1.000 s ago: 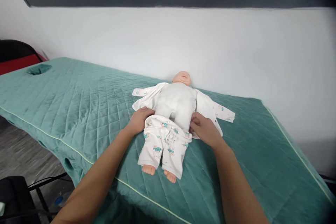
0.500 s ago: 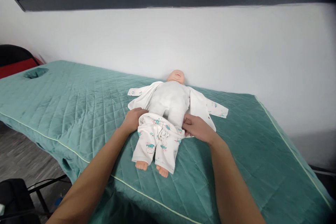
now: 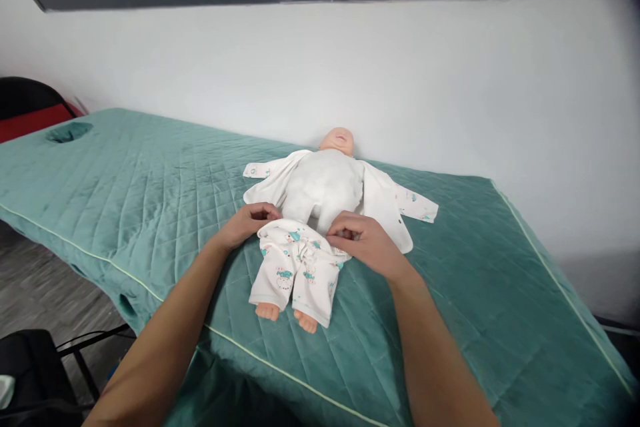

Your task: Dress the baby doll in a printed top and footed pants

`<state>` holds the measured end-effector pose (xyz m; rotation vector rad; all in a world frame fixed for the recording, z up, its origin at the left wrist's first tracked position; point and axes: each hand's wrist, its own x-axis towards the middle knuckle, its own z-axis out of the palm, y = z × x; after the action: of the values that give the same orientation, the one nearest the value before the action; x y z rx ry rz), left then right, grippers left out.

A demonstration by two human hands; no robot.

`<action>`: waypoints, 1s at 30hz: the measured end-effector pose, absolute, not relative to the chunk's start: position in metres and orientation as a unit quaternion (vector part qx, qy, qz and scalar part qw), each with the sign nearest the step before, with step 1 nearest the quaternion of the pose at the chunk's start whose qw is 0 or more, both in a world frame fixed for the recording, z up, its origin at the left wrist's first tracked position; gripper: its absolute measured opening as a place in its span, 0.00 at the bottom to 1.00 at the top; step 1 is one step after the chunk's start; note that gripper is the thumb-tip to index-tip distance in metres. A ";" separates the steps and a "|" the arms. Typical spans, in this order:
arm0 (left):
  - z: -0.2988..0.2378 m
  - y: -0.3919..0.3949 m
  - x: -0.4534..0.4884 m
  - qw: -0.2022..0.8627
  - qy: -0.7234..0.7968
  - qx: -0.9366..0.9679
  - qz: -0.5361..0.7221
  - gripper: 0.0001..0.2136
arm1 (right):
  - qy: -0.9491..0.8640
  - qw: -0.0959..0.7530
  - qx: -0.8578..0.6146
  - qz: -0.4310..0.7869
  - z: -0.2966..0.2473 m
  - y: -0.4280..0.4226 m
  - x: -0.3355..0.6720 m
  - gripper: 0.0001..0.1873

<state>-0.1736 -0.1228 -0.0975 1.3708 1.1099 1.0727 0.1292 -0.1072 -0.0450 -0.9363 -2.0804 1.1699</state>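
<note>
Working with both bare hands at the trousers of a baby doll. Finding this doll on its back on the green quilted bed, with the head near the wall and the feet toward the near edge.

Seeing both feet come out below the trousers, so judging both legs as already inside. Seeing the waistband only around the thighs, somewhat bunched, with the white padded hips and the gap between the thighs bare above it. Judging the trousers, therefore, as only part-way on, about half of the full height. Finding also the white jacket spread wide to both sides, not fastened, with the patterned sleeves stretched outward; not able to tell about arms inside them. Still left, as it seems: covered hips and a closed jacket front.

Keeping the left hand half closed, with bent fingers at the outer end of the waistband; unable to tell about cloth between the fingertips. Keeping the right hand loosely curled over the opposite side, with thumb and forefinger near together at the waistband; again unable to confirm a real grip.
</note>
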 end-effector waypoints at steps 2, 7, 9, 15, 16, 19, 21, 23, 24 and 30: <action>-0.095 -0.124 -0.175 0.538 0.438 0.584 0.421 0.11 | -0.784 0.261 -0.343 0.447 -0.044 -0.108 0.129 0.07; -0.091 -0.123 -0.175 0.540 0.417 0.614 0.397 0.11 | -0.790 0.233 -0.341 0.454 -0.041 -0.108 0.136 0.11; -0.091 -0.123 -0.174 0.542 0.413 0.613 0.401 0.11 | -0.804 0.213 -0.326 0.449 -0.040 -0.110 0.135 0.11; -0.094 -0.124 -0.173 0.561 0.404 0.573 0.440 0.13 | -0.809 0.202 -0.360 0.417 -0.039 -0.113 0.130 0.12; -0.095 -0.124 -0.173 0.565 0.407 0.559 0.449 0.14 | -0.808 0.202 -0.367 0.414 -0.039 -0.113 0.130 0.12; -0.098 -0.123 -0.172 0.571 0.424 0.525 0.467 0.15 | -0.803 0.202 -0.375 0.417 -0.041 -0.112 0.131 0.12; -0.099 -0.123 -0.171 0.562 0.438 0.520 0.471 0.15 | -0.799 0.206 -0.371 0.427 -0.042 -0.111 0.133 0.11; -0.100 -0.123 -0.171 0.548 0.447 0.523 0.476 0.15 | -0.792 0.212 -0.364 0.442 -0.042 -0.110 0.135 0.10; -0.100 -0.123 -0.171 0.541 0.450 0.524 0.480 0.15 | -0.787 0.216 -0.363 0.450 -0.042 -0.110 0.136 0.09; -0.099 -0.123 -0.169 0.525 0.456 0.533 0.482 0.14 | -0.759 0.213 -0.406 0.463 -0.041 -0.107 0.139 0.11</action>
<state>-0.1690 -0.1231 -0.0994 1.2758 1.0901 1.1526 0.1390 -0.1074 -0.0406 -1.1275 -2.1063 1.2858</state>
